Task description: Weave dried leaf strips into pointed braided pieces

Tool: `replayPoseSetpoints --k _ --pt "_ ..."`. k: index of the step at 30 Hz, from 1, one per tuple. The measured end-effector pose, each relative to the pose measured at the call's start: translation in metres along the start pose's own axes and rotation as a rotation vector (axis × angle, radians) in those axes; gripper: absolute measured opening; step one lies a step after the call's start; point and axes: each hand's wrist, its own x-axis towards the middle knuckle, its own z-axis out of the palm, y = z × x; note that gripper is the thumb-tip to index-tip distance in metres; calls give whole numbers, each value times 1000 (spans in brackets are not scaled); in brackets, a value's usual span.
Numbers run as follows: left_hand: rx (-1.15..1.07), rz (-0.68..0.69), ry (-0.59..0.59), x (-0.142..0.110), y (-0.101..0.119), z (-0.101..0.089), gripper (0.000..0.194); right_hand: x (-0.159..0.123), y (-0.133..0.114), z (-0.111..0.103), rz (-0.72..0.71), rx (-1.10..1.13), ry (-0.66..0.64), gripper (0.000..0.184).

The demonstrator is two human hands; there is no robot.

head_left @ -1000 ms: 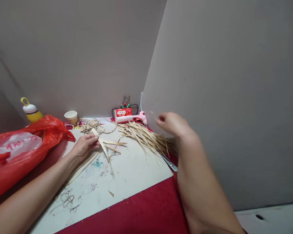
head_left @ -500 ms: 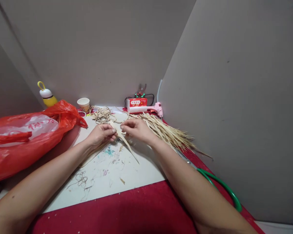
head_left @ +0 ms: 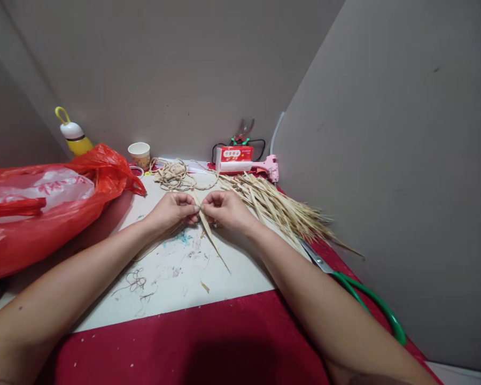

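A pale dried leaf strip (head_left: pixel 210 234) tapers to a thin point toward me over the white board (head_left: pixel 172 294). My left hand (head_left: pixel 177 208) pinches it near its upper part. Against those fingertips, my right hand (head_left: pixel 225 209) is closed at the strip's edge, thumb and forefinger pressed together. The fingertips of both hands meet, so the exact grip is partly hidden. Just beyond them lies a loose coil of twisted cord (head_left: pixel 172 175). To the right rests a bundle of dried leaf strips (head_left: pixel 282 208).
Green-handled scissors (head_left: pixel 355 289) lie at the right edge. A red plastic bag (head_left: pixel 64 230) fills the left side. Along the back stand a yellow bottle (head_left: pixel 78 141), a paper cup (head_left: pixel 139 155), a red box (head_left: pixel 235 156) and a pink glue gun (head_left: pixel 271 167). Loose thread (head_left: pixel 135 280) lies on the board.
My right hand has moved left to the leaf strip, and its fingertips now meet those of my left hand. The view has shifted slightly.
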Motion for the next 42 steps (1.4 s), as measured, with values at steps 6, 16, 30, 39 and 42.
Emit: replayPoseSetpoints --k 6,16,30,39,42 --pt "53 49 7 -2 3 2 19 -2 0 -3 63 73 -87 14" --pt "119 80 -47 3 -3 -5 13 -1 3 -4 58 18 -122 11" --pt "7 97 -32 4 -1 -2 17 9 15 -6 -16 -39 30 5" --pt "-191 28 -87 8 2 -6 20 11 17 0 100 263 76 14" --pt "-191 37 -108 8 2 -6 19 13 18 1 117 316 98 14"
